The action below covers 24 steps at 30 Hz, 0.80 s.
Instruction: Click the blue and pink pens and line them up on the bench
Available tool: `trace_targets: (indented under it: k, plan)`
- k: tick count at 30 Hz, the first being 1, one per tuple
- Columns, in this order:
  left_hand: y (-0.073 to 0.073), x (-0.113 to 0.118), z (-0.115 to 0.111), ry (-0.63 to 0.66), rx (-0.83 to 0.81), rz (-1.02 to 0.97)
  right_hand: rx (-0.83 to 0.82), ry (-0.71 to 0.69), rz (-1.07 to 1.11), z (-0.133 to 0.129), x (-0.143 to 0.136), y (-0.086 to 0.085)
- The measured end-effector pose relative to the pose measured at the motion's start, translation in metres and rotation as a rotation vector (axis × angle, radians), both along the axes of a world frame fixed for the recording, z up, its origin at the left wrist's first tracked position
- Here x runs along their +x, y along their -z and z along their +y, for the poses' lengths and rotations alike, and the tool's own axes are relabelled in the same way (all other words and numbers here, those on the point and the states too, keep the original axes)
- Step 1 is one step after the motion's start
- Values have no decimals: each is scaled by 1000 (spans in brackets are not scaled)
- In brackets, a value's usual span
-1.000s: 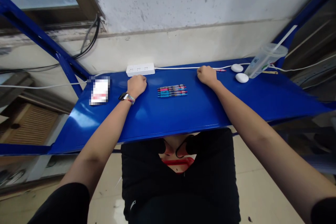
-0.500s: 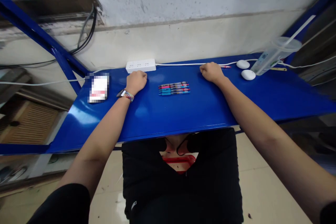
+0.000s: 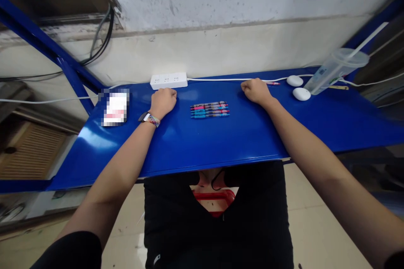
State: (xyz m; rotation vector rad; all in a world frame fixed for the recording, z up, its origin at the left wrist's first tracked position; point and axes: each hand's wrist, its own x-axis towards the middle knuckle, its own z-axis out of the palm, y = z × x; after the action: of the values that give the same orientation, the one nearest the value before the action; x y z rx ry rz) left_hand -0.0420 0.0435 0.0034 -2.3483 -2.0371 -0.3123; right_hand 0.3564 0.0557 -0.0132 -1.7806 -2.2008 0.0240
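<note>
Several click pens (image 3: pixel 210 110) lie side by side on the blue tabletop (image 3: pixel 202 147), with blue, pink and dark barrels. To the left of them my left hand (image 3: pixel 163 101) rests closed in a fist on the table, just in front of the white power strip (image 3: pixel 168 80). A watch with a woven band (image 3: pixel 151 119) is on that wrist. My right hand (image 3: pixel 256 91) is also a fist on the table, right of the pens and apart from them. A red pen (image 3: pixel 272 83) lies just behind it. Neither fist shows anything held.
Two white rounded devices (image 3: pixel 301 94) sit at the right, beside a clear plastic cup (image 3: pixel 331 71) with a white straw. A blurred white packet (image 3: pixel 115 108) lies at the left. White cable (image 3: pixel 217 79) runs along the back by the wall. Blue frame posts (image 3: pixel 41 42) flank the table.
The view has shifted slightly, so the table sits a little lower in it. Both fists and the pens stay in place on the table.
</note>
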Motion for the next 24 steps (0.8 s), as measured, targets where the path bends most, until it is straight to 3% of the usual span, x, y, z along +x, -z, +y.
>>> trace_targets:
  k: [5, 24]
  plan:
    - [1, -1, 2, 8, 4, -6, 3, -60, 33, 4, 3, 1]
    - [-1, 0, 2, 8, -33, 26, -3, -84, 83, 3, 1, 0]
